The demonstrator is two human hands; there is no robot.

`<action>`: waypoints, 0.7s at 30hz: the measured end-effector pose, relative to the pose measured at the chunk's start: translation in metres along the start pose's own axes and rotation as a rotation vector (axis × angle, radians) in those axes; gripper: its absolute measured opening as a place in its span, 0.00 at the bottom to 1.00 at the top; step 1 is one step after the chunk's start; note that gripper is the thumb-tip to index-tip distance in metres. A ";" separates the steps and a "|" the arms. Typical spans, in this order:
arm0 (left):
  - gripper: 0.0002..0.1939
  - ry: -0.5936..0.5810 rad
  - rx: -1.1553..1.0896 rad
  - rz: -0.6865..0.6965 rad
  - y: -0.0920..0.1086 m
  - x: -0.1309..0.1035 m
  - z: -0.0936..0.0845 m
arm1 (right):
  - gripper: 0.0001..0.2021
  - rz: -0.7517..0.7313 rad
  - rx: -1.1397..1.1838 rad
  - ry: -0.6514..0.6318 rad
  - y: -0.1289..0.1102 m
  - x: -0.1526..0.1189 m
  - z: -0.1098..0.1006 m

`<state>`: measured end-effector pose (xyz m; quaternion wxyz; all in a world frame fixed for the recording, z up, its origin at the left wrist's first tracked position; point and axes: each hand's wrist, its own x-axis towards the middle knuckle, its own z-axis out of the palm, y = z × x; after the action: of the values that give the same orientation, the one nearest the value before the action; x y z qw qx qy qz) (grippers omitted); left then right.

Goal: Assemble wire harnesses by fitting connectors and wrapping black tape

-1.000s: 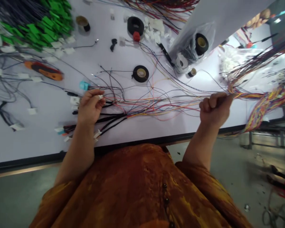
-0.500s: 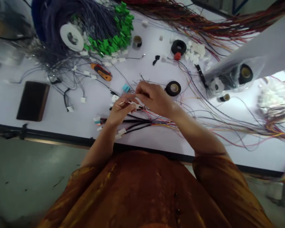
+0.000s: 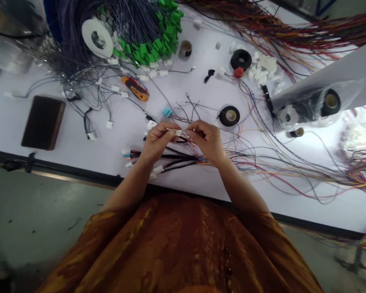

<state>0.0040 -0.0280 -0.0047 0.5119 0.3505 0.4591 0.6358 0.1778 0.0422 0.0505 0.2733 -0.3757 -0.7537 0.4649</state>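
Near the table's front edge, my left hand (image 3: 156,140) pinches a small white connector (image 3: 178,133). Just to its right, my right hand (image 3: 208,140) is closed at the fingertips on a thin wire (image 3: 184,130) whose end points at the connector. A light blue connector (image 3: 167,112) lies beyond my left hand. Below both hands runs a bundle of black-sleeved wires (image 3: 179,156), with white connectors (image 3: 158,169) at its left ends. A roll of black tape (image 3: 229,116) lies to the right of my right hand.
An orange cutter (image 3: 134,88) and a dark flat case (image 3: 43,122) lie at the left. Green connectors (image 3: 152,51) on grey wires fill the back left. Tape rolls in clear plastic (image 3: 311,108) and a long wire bundle (image 3: 293,30) are at the right and back.
My right hand has moved slightly right and towards me, and its fingertips now stand a little apart from my left hand. The view has shifted slightly.
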 end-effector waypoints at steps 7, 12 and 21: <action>0.15 0.034 -0.027 -0.003 -0.005 0.002 0.000 | 0.06 0.080 0.101 0.121 0.014 -0.015 0.004; 0.15 0.030 -0.051 -0.013 -0.006 0.002 0.003 | 0.07 -0.002 0.036 0.177 0.011 -0.013 0.005; 0.13 0.016 -0.028 0.021 -0.009 0.000 0.002 | 0.10 -0.001 0.025 0.255 0.008 -0.012 0.011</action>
<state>0.0087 -0.0267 -0.0122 0.5064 0.3427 0.4506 0.6505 0.1787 0.0287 0.0374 0.3719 -0.4279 -0.7071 0.4227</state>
